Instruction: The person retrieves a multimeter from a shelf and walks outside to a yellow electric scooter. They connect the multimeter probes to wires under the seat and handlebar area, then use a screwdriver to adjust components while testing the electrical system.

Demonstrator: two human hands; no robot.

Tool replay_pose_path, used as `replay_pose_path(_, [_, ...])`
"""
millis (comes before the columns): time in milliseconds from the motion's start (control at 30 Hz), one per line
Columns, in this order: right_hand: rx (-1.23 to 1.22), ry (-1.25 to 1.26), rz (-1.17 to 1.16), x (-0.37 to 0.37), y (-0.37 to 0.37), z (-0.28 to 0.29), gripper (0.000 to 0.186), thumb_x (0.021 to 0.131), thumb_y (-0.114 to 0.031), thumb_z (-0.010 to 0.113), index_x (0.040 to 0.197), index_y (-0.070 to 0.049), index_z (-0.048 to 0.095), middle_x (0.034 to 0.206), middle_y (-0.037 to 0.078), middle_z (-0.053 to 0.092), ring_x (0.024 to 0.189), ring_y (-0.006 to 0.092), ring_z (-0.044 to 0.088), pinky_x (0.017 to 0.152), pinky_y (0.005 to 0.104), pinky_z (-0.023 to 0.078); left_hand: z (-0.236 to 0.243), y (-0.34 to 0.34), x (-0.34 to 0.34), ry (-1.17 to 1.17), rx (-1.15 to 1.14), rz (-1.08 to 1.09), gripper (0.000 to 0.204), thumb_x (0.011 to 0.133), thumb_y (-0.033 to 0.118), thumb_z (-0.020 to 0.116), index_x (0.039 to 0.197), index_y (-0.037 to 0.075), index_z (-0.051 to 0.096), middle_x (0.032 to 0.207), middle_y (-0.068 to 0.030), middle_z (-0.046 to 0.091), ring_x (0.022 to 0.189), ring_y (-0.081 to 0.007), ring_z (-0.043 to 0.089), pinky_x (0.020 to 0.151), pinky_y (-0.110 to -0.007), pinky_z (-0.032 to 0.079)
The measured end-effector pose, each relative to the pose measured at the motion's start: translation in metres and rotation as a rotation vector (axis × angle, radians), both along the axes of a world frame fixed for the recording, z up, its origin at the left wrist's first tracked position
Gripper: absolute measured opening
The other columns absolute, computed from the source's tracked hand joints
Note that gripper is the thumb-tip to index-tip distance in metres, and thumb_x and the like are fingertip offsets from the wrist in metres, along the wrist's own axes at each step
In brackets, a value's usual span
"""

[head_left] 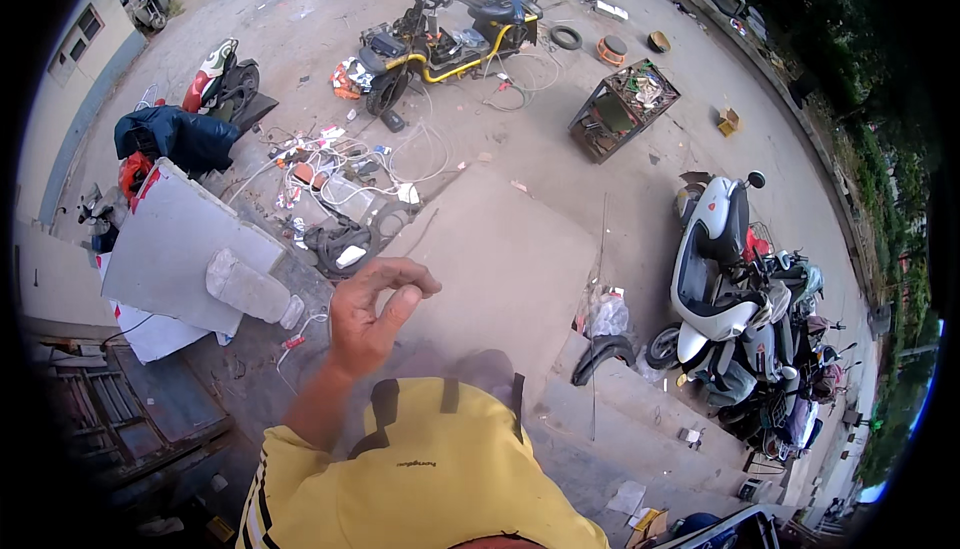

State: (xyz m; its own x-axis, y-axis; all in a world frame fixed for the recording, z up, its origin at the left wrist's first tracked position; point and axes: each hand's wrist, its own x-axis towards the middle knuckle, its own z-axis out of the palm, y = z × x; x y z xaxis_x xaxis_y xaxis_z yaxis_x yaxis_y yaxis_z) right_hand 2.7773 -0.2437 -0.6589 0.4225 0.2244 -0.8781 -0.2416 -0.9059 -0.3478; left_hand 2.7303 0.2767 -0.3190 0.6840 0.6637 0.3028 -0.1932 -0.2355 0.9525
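My left hand (372,315) is raised in front of my yellow shirt (450,449). Its fingers curl loosely, with a gap between thumb and forefinger, and nothing shows in it. It touches nothing that I can see; behind it lies a pale concrete ramp (505,259). Closest to the hand on the ground are a black coiled part (335,244) and a heap of white cables and scraps (325,164). My right hand is out of the picture.
Flat grey boards (185,239) with a wrapped white roll (245,289) lie at left. A stripped yellow-framed scooter (440,59) stands ahead, beside a metal box of parts (640,94). White scooters (715,259) are parked at right, near a loose tyre piece (603,354) by the steps.
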Motion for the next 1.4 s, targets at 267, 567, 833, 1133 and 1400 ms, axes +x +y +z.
replay_pose_path(267, [0.049, -0.013, -0.34, 0.143, 0.026, -0.067, 0.03, 0.086, -0.018, 0.068, 0.106, 0.002, 0.079, 0.081, 0.01, 0.074, 0.072, 0.0181, 0.07, 0.062, 0.0313, 0.054, -0.339, 0.052, 0.043, 1.351, 0.725, -0.166, 0.023, 0.092, 0.02, 0.066, 0.106, 0.003, 0.071, 0.111, -0.0207, 0.075, 0.103, -0.0407, 0.072, 0.088, -0.052, 0.057])
replay_pose_path(567, [0.233, -0.116, -0.507, 0.373, 0.145, -0.094, 0.025, 0.095, -0.01, 0.063, 0.115, 0.003, 0.071, 0.091, 0.01, 0.073, 0.076, 0.0209, 0.071, 0.067, 0.0323, 0.057, -0.536, -0.044, -0.127, 1.44, -0.14, -0.421, 0.037, 0.092, 0.037, 0.067, 0.101, 0.003, 0.078, 0.105, -0.0246, 0.075, 0.102, -0.0434, 0.071, 0.088, -0.05, 0.056])
replay_pose_path(833, [0.33, -0.169, 0.293, 0.429, 0.251, -0.194, 0.022, 0.093, -0.018, 0.063, 0.103, -0.003, 0.076, 0.095, 0.013, 0.077, 0.074, 0.0283, 0.074, 0.062, 0.0396, 0.057, -0.55, 0.05, 0.007, 1.156, -0.455, 0.0, 0.037, 0.088, 0.035, 0.072, 0.105, 0.002, 0.078, 0.106, -0.0226, 0.076, 0.102, -0.0426, 0.072, 0.087, -0.047, 0.056])
replay_pose_path(1133, [0.097, -0.186, 0.295, 0.515, 0.437, -0.185, 0.04, 0.089, -0.034, 0.07, 0.111, -0.002, 0.079, 0.088, 0.012, 0.078, 0.079, 0.0194, 0.072, 0.071, 0.038, 0.056, -0.548, 0.258, 0.111, 1.039, -0.364, 0.409, 0.029, 0.089, 0.015, 0.06, 0.109, 0.003, 0.077, 0.11, -0.0185, 0.076, 0.11, -0.034, 0.071, 0.099, -0.043, 0.054])
replay_pose_path(1400, [0.08, -0.03, 0.107, 0.632, 0.588, -0.211, 0.026, 0.088, -0.009, 0.065, 0.108, 0.003, 0.077, 0.084, 0.009, 0.074, 0.068, 0.0171, 0.069, 0.057, 0.0309, 0.052, -0.64, 0.286, 0.135, 1.088, -0.59, 0.553, 0.025, 0.089, 0.017, 0.064, 0.104, 0.003, 0.079, 0.108, -0.0209, 0.076, 0.106, -0.0356, 0.072, 0.094, -0.043, 0.055])
